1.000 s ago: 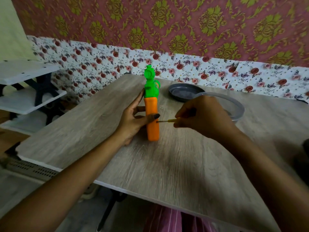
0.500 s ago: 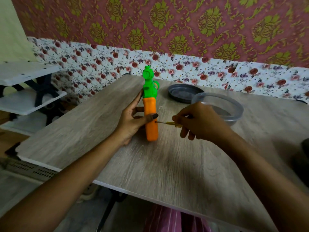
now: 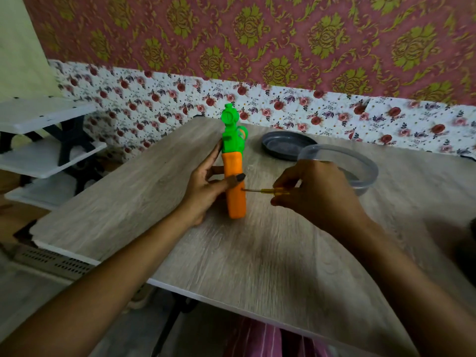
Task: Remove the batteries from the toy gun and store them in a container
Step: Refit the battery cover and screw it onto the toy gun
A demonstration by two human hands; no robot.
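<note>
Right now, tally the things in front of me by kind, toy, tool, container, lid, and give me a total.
toy gun: 1
screwdriver: 1
clear container: 1
dark lid: 1
Total: 4
A dark shape at the right edge of the picture is too blurred to name, so it is not counted.

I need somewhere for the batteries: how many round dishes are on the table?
2: a clear bowl behind the right hand, and a dark shallow dish beyond it, to the left.
</note>
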